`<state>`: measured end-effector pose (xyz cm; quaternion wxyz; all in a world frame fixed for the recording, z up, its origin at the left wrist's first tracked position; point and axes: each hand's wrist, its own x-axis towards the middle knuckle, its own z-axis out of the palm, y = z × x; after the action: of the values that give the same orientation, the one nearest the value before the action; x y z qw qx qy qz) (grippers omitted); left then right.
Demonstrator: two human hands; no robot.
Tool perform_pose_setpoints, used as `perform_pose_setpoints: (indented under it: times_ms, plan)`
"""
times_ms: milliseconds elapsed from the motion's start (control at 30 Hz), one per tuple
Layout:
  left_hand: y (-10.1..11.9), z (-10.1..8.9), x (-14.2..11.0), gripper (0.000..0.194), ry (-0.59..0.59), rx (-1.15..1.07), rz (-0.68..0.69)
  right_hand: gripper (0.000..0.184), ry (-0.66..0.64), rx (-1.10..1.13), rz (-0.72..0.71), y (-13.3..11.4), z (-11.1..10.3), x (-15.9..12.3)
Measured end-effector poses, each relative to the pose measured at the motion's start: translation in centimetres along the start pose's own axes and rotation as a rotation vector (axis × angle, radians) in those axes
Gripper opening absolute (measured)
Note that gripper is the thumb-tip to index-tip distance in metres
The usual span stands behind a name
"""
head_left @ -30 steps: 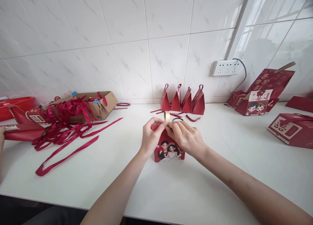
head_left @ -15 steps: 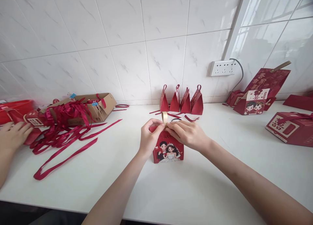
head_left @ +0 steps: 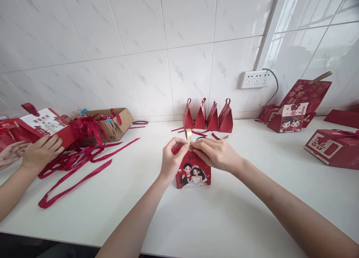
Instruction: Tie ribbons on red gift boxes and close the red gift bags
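A red gift box [head_left: 194,175] printed with a cartoon bride and groom stands upright on the white table in front of me. From its top rises a pale gold ribbon loop [head_left: 189,135]. My left hand [head_left: 173,157] pinches the top of the box at the foot of this loop, thumb against fingers. Opposite it, my right hand [head_left: 217,153] is closed at the same spot, its fingertips meeting the left ones. My fingers hide the top edge and the loop's lower end. A dark cord [head_left: 201,138] lies just behind the right fingers.
Several small red triangular boxes [head_left: 201,116] line the wall. At left, a co-worker's hands [head_left: 42,151] hold a red box [head_left: 52,125] beside red ribbons [head_left: 75,189] and a cardboard box [head_left: 123,121]. More red boxes [head_left: 333,147] stand at right, below a power socket [head_left: 254,79].
At left, the co-worker has raised a red box with a white printed panel and moved it rightward; a second hand shows there. My own hands stay at the loop, barely shifted.
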<state>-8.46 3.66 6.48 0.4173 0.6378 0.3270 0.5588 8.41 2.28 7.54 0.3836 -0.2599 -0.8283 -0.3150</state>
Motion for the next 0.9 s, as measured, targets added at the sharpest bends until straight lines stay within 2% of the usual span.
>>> perform_pose_setpoints:
  times_ms: [267, 400, 600, 700, 833, 900]
  plan:
    - [-0.3, -0.3, 0.0, 0.014, -0.003, 0.238, 0.139, 0.011, 0.021, -0.027, 0.005, 0.1, 0.3, -0.2]
    - [-0.3, -0.4, -0.2, 0.015, -0.025, 0.284, 0.139, 0.016, -0.002, -0.001, 0.093, -0.2, 0.6, -0.2]
    - [-0.3, -0.5, -0.2, 0.016, -0.02, 0.311, 0.191, 0.015, 0.03, 0.082, 0.224, -0.6, 0.9, -0.3]
    - [-0.3, -0.4, -0.2, 0.015, -0.017, 0.307, 0.192, 0.012, -0.022, 0.221, 0.299, -0.6, 0.6, -0.3]
    - [-0.4, -0.4, -0.2, 0.016, -0.018, 0.304, 0.188, 0.02, -0.143, 0.399, 0.482, -0.8, 0.1, -0.1]
    - [-0.4, -0.4, -0.2, 0.016, -0.021, 0.301, 0.194, 0.013, -0.185, 0.442, 0.554, -1.0, -0.1, 0.1]
